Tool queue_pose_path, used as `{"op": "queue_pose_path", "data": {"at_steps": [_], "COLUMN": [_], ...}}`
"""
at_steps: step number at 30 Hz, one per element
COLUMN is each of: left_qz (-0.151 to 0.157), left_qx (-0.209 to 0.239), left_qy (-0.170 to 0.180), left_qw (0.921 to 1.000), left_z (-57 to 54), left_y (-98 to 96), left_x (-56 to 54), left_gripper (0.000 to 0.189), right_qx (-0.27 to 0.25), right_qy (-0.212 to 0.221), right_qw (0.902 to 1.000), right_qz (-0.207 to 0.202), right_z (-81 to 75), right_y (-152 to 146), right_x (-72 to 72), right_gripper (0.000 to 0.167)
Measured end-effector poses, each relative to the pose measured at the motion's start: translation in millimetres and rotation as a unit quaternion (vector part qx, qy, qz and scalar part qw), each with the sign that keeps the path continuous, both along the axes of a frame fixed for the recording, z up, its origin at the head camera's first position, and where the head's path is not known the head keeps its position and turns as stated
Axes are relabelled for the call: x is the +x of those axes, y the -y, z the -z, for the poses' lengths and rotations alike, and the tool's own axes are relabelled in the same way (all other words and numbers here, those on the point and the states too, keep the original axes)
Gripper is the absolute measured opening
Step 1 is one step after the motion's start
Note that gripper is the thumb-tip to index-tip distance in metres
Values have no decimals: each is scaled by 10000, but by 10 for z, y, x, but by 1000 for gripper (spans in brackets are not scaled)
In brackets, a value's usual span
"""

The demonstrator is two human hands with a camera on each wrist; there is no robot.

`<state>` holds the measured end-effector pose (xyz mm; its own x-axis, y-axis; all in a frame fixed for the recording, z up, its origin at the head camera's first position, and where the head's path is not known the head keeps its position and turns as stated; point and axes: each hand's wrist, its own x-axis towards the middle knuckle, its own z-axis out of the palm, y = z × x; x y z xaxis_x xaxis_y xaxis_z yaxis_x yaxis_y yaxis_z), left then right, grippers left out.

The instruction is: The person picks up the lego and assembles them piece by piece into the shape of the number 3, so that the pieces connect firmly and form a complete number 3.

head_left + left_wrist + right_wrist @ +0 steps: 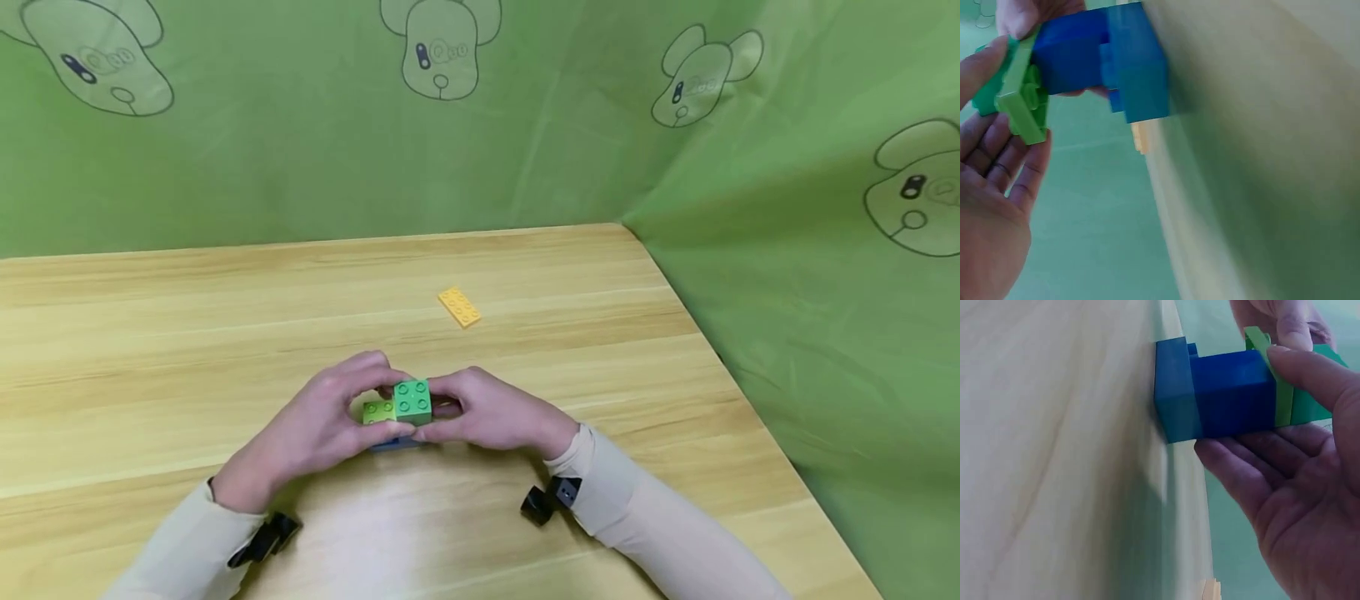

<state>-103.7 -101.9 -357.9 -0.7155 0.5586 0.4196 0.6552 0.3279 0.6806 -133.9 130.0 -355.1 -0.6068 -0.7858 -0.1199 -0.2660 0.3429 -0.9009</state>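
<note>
A stack of toy building bricks stands on the table between both hands. At its foot is a teal-blue brick (pixel 1175 394), with a dark blue brick (pixel 1235 394) on it. Above come a thin light green plate (pixel 1025 94) and a green brick (pixel 412 402) at the right end of that plate. My left hand (pixel 322 417) pinches the upper bricks between thumb and fingers. From the other side, my right hand (pixel 491 410) grips the stack, its thumb at the light green plate and fingers behind. The fingers partly cover the upper pieces.
A flat orange-yellow studded plate (pixel 459 307) lies on the wooden table (pixel 187 350) beyond the hands. Green printed cloth (pixel 315 167) hangs behind the table and along its right side.
</note>
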Motion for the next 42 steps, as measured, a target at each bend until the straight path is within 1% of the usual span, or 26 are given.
{"op": "queue_pose_path", "data": {"at_steps": [2, 3, 5, 7, 9, 13, 17, 20, 23, 26, 29, 36, 42], "left_qz": [61, 97, 162, 217, 226, 184, 98, 76, 49, 27, 37, -34, -157], "left_qx": [-46, -68, -119, -108, -53, 110, 141, 152, 109, 10, -82, -250, -512], "left_qy": [51, 143, 374, 688, 1013, 1288, 1353, 1427, 1503, 1601, 1683, 1673, 1839], "left_qw": [10000, 9998, 9991, 9973, 9946, 9914, 9907, 9896, 9886, 9871, 9857, 9856, 9815], "left_z": [-23, -35, -65, -95, -120, -156, -177, -172, -140, -77, -30, -24, -38], "left_y": [2, 6, 25, 55, 86, 129, 140, 132, 106, 67, 22, -47, -140], "left_x": [-5, -7, -16, -36, -66, -156, -270, -385, -526, -671, -782, -969, -1112], "left_gripper": [38, 39, 41, 41, 37, 28, 28, 31, 34, 38, 41, 45, 48], "right_qx": [-20, -38, -35, -14, -11, -15, 28, 67, 115, 166, 186, 132, 189], "right_qy": [45, 67, 66, 56, 105, 256, 286, 295, 321, 317, 271, 350, 308], "right_qw": [10000, 10000, 10000, 10000, 9999, 9996, 9996, 9995, 9994, 9993, 9994, 9992, 9993], "right_qz": [7, -2, -24, -58, -82, -106, -72, -32, 20, 67, 90, 111, 137], "right_z": [6, 8, 7, 4, -1, 7, 24, 28, 30, 22, 12, 0, -7], "right_y": [-7, -9, -9, -5, 2, 11, 20, 26, 25, 18, 13, 15, 16], "right_x": [-4, -6, -13, -18, -20, -24, -27, -23, -21, -21, -21, -14, -22], "right_gripper": [33, 33, 34, 34, 34, 35, 35, 35, 34, 33, 33, 32, 30]}}
